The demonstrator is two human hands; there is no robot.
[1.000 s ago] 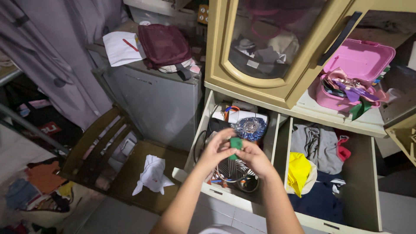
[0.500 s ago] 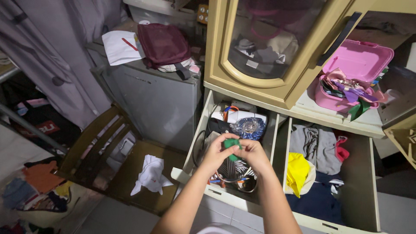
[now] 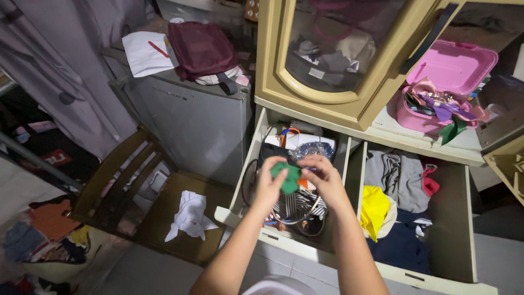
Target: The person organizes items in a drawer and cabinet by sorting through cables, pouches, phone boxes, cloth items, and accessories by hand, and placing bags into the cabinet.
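Observation:
Both my hands meet over the left open drawer [image 3: 238, 188] of a cream cabinet. My left hand [image 3: 269, 183] and my right hand [image 3: 323, 176] pinch a small green piece of cloth [image 3: 287, 177] between them. Under the hands the drawer holds striped fabric, cables, a clear plastic packet [image 3: 312, 148] and other small items. The right drawer [image 3: 445, 218] beside it holds grey, yellow and dark blue clothes.
An open pink box [image 3: 445, 82] with ribbons sits on the cabinet ledge at the right. A grey metal cabinet [image 3: 191, 117] with a maroon bag [image 3: 199, 49] and papers stands left. A wooden chair [image 3: 142, 202] with a white cloth [image 3: 188, 216] is below it.
The view shifted slightly and my hands stayed together over the left drawer, still working the green cloth, which now shows more between the fingers.

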